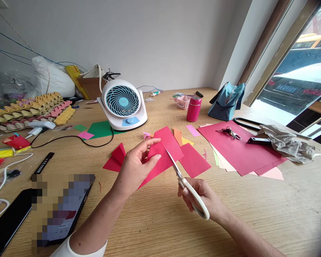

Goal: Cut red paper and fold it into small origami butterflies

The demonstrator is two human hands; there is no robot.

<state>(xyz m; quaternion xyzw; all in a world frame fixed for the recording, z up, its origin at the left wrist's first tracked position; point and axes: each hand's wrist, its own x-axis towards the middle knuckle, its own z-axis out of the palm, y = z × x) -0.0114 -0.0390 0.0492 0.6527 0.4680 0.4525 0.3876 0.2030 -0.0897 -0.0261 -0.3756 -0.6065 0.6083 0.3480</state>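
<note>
Between thumb and fingers my left hand (139, 164) pinches a sheet of red paper (167, 144), raised a little off the table. My right hand (200, 196) is closed around the white handles of a pair of scissors (194, 196). The scissor blades point up and left, with their tips at the red paper's face; whether they are cutting into it I cannot tell. Beside the held sheet lies another red paper piece (195, 160) on the right. A folded red piece (115, 159) rests to the left, partly behind my left hand.
A white fan (123, 100) stands at the back on green paper (100, 129). To the right are a stack of red sheets (238, 146) with keys (230, 132), a pink canister (194, 109) and a blue bag (227, 101). A tablet (66, 214) and black phone (13, 217) lie front left.
</note>
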